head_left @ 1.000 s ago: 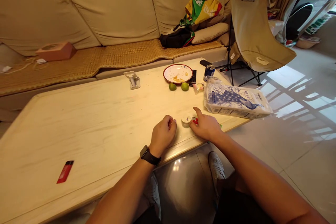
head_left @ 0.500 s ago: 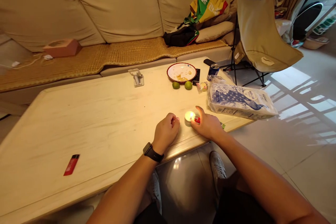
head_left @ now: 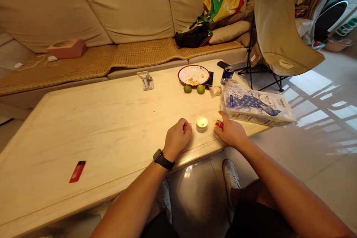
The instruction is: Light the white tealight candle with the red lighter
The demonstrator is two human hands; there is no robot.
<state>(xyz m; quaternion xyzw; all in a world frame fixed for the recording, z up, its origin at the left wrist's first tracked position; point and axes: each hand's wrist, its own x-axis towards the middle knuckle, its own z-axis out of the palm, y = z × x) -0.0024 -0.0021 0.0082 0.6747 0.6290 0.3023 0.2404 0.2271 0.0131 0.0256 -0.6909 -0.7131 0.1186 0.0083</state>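
Note:
A small round tealight candle [head_left: 202, 125] burns on the pale table, its wick lit. To its right, my right hand [head_left: 231, 132] is closed around a red lighter [head_left: 219, 124], and a small yellow flame shows at the lighter's tip. A gap separates this lighter from the candle. On the candle's other side, my left hand [head_left: 177, 136] rests at the table edge with curled fingers and nothing visible in them; a black watch is on that wrist. Another red lighter [head_left: 77, 171] with a dark end lies far to the left.
Farther back on the table [head_left: 106, 126] are a plate [head_left: 185, 73] with food scraps, two green limes [head_left: 200, 89], a can [head_left: 227, 75] and a white holder [head_left: 145, 80]. A large tissue pack [head_left: 253, 105] overhangs the right edge. Behind are a sofa [head_left: 131, 11] and a folding chair [head_left: 281, 33].
My right hand has drawn back to the right with the lighter, away from the candle. The candle stays lit, and my left hand has hardly moved.

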